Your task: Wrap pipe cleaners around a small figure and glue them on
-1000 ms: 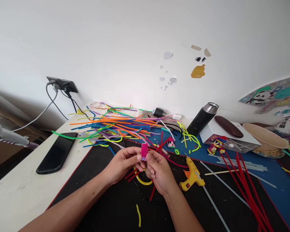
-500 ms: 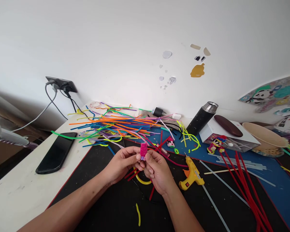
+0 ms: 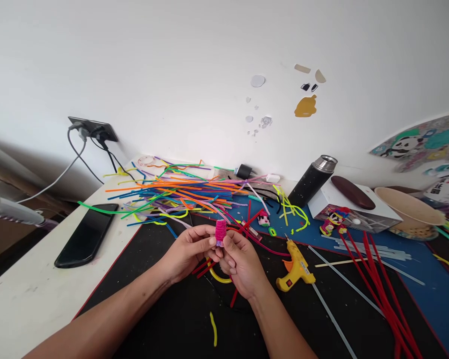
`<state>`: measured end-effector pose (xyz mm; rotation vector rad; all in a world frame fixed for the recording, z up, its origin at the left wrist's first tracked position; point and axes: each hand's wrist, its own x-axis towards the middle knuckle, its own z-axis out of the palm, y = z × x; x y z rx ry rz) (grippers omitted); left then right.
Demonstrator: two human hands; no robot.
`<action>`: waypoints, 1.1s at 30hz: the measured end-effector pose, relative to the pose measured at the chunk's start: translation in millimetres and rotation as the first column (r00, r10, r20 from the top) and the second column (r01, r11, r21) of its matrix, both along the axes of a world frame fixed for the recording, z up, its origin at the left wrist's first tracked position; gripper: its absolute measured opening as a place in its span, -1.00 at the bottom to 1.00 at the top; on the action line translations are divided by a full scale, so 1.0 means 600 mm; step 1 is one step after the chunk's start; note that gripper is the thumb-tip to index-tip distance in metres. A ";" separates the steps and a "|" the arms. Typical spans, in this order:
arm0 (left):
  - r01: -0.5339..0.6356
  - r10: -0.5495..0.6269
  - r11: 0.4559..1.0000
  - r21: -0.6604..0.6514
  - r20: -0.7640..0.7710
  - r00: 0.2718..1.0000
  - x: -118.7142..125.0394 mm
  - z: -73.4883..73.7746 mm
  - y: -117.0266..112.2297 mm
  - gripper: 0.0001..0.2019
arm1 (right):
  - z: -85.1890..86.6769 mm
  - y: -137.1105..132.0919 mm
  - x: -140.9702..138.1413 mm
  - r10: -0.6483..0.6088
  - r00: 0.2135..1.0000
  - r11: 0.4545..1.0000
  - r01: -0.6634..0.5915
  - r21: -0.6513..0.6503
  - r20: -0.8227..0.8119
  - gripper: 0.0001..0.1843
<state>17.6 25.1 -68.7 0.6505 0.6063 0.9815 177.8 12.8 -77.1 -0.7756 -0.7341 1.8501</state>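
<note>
Between the fingertips of both hands stands a small magenta pipe-cleaner piece (image 3: 220, 231), upright, with a bit of lilac at its lower end. My left hand (image 3: 193, 248) pinches it from the left with thumb and fingers. From the right, my right hand (image 3: 246, 260) grips it near the bottom, its fingers curled. Under the hands, red pipe cleaners (image 3: 234, 298) and a curved yellow strip (image 3: 220, 277) show in part on the black mat (image 3: 164, 319). A short yellow pipe cleaner (image 3: 213, 329) lies nearer to me.
Right of my hands lies a yellow glue gun (image 3: 296, 268) with a glue stick in it. Many coloured pipe cleaners (image 3: 187, 192) spread behind. A phone (image 3: 87, 236) rests at left; a black flask (image 3: 313, 180), a white box (image 3: 355, 212) and long red pipe cleaners (image 3: 387, 299) are at right.
Both hands keep their hold on the magenta piece, which has shifted very slightly. The whole view has moved a little; the things on the table lie as before.
</note>
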 end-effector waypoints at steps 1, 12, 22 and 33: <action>-0.002 0.002 1.000 -0.002 -0.002 1.000 0.000 -0.001 0.000 -0.73 | 0.000 0.000 0.000 -0.004 1.000 1.000 0.004 0.000 0.003 -0.50; -0.055 0.209 0.886 0.461 -0.290 0.934 -0.007 -0.014 0.003 -0.31 | -0.002 0.008 0.011 -0.194 0.970 0.981 0.191 0.035 0.145 -0.51; 0.272 0.594 0.546 0.793 -0.595 0.541 -0.022 0.005 0.003 -0.38 | -0.005 0.008 0.001 -0.170 0.948 0.985 0.165 0.044 0.269 -0.46; 0.238 0.535 0.629 0.740 -0.635 0.557 -0.029 0.018 0.009 -0.57 | 0.001 0.006 0.002 -0.118 0.938 0.991 0.092 0.094 0.326 -0.51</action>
